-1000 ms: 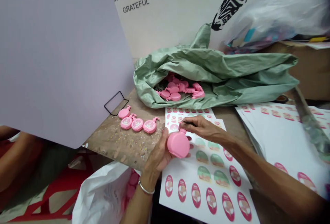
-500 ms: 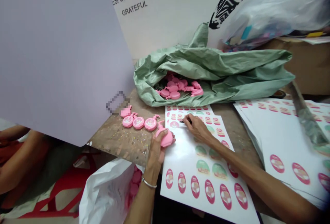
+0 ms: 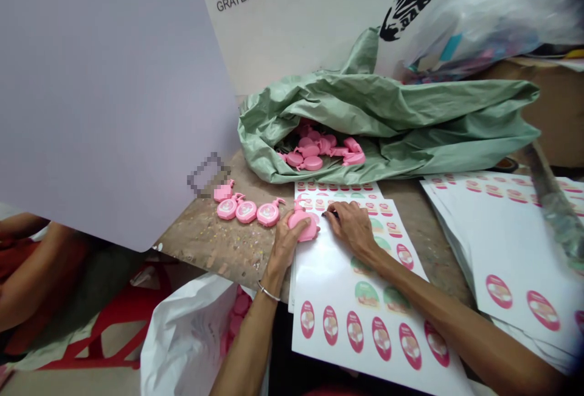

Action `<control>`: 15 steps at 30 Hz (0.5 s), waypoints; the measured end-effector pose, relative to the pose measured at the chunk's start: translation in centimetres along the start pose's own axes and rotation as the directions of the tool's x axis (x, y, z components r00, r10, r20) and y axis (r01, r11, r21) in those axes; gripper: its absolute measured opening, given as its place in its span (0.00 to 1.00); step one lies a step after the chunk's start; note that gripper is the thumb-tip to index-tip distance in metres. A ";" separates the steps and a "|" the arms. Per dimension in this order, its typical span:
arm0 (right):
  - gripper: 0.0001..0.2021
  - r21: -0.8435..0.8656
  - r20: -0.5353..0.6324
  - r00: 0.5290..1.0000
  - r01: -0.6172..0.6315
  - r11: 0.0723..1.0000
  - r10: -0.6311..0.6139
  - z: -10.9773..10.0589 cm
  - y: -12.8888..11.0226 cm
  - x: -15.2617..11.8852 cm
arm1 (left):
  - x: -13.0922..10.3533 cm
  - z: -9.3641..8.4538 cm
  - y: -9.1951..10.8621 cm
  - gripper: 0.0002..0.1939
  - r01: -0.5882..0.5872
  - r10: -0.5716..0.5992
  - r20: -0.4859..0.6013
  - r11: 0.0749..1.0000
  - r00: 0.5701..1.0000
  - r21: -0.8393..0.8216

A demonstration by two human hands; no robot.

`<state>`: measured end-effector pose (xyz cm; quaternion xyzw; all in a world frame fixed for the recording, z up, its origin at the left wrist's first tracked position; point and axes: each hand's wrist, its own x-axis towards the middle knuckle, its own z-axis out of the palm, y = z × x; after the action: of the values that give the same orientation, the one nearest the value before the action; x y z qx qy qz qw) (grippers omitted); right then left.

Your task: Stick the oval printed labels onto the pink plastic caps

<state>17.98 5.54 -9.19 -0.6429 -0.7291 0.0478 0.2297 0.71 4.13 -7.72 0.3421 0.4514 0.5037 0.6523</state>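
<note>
My left hand (image 3: 288, 239) is wrapped round a pink round item with a hooked top (image 3: 303, 225), held over the left edge of a white sticker sheet (image 3: 328, 274). Just right of it, my right hand (image 3: 350, 222) rests over the sheet, fingers pinched on a small dark object (image 3: 325, 214) too small to name. To the left, several pink items (image 3: 268, 214) stand in a row on the brown table (image 3: 228, 244), some with round labels on their faces.
Behind the sheet lies a green bag (image 3: 410, 110) with more pink items inside. More sticker sheets (image 3: 506, 244) are stacked at the right. A white bag (image 3: 182, 335) hangs below the table edge. At the far left shows another person's arm (image 3: 41, 268).
My left hand has moved up and right with the pink item, closer to my right hand. My right hand has shifted slightly right. The view has shifted a little.
</note>
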 end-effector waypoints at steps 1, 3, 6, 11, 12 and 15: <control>0.10 -0.045 -0.012 1.000 0.026 0.999 -0.026 0.1 -0.1 -0.2 | 0.3 -0.1 -0.1 0.28 0.014 -0.014 0.020 1.000 1.000 0.003; 0.10 -0.099 -0.026 0.997 0.069 0.993 -0.072 0.3 -0.3 -0.4 | 0.6 -0.3 -0.3 0.28 0.037 -0.037 0.033 0.999 0.999 0.011; 0.11 -0.138 -0.029 0.993 0.108 0.985 -0.113 0.3 -0.4 -0.4 | 0.6 -0.5 -0.3 0.29 0.072 -0.072 0.034 0.997 0.997 0.007; 0.08 -0.005 0.018 0.997 0.079 0.997 -0.079 0.2 -0.1 -0.3 | 0.6 -0.4 0.3 0.28 0.110 -0.110 0.054 0.994 0.993 -0.007; 0.08 0.027 0.036 0.997 0.067 0.997 -0.068 0.2 -0.1 -0.3 | 0.5 -0.4 0.3 0.28 0.111 -0.110 0.056 0.994 0.992 -0.007; 0.07 0.077 0.075 0.997 0.019 0.997 -0.025 0.1 -0.3 -0.2 | 0.5 -0.4 0.4 0.27 0.108 -0.107 0.059 0.994 0.992 -0.004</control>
<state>17.66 5.35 -9.24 -0.6234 -0.7420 0.0972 0.2268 0.26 4.75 -7.63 0.3296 0.4482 0.4592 0.6926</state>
